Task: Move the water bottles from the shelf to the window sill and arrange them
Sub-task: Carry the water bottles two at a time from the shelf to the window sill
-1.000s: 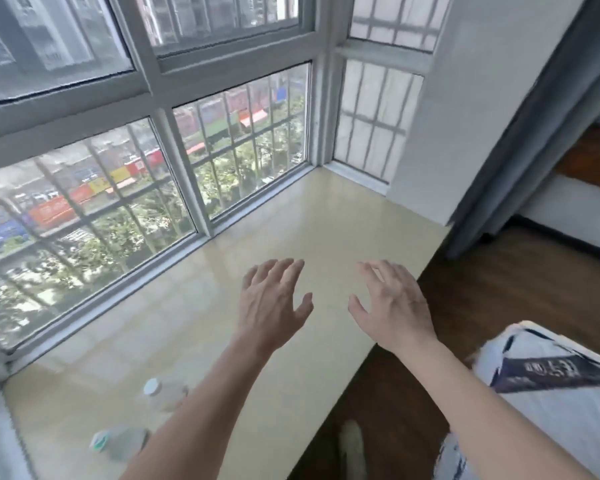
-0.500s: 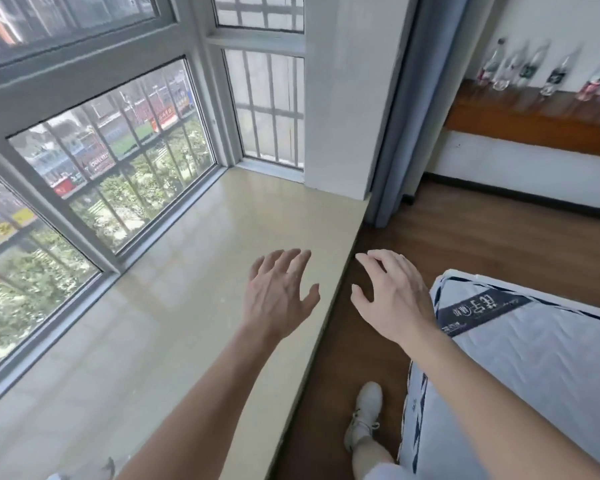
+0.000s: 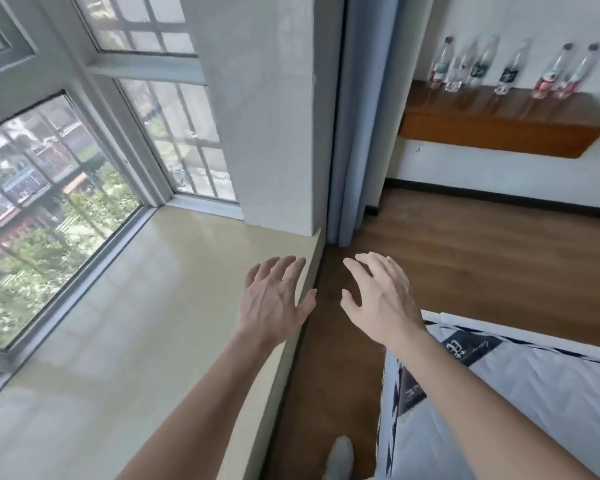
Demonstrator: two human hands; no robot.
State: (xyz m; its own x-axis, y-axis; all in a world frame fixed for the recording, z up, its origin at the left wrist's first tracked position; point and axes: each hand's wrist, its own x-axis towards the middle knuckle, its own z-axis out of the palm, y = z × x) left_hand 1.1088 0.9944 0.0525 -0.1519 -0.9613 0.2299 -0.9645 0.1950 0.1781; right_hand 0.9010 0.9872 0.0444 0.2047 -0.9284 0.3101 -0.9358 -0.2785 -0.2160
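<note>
Daylight came through the barred window (image 3: 52,209) at the left of the frame, and below it the pale, glossy window sill (image 3: 125,323) ran from the lower left up to a grey wall pillar (image 3: 267,105) at the top centre. Right of the pillar hung a grey-blue curtain (image 3: 361,116), reaching down to the brown wooden floor (image 3: 482,258).

At the upper right, a wooden shelf (image 3: 492,133) was fixed to the white wall, and the water bottles (image 3: 509,75) stood upright on it in a row, clear-bodied, some with red labels and some with dark ones; blur hid any finer detail. No bottle showed on the visible part of the sill.

Both forearms reached in from the bottom edge. The left hand (image 3: 274,303) hovered at the centre of the frame over the sill's front edge, palm down, fingers spread and relaxed, grasping nothing. The right hand (image 3: 383,299) hung just beside it to the right, over the floor, likewise released with fingers loosely spread; the two hands did not touch.

A white quilted mattress (image 3: 541,403) with dark trim filled the lower right corner, passing under the right forearm. A white shoe (image 3: 340,455) stood on the floor at the bottom centre, between sill and mattress.
</note>
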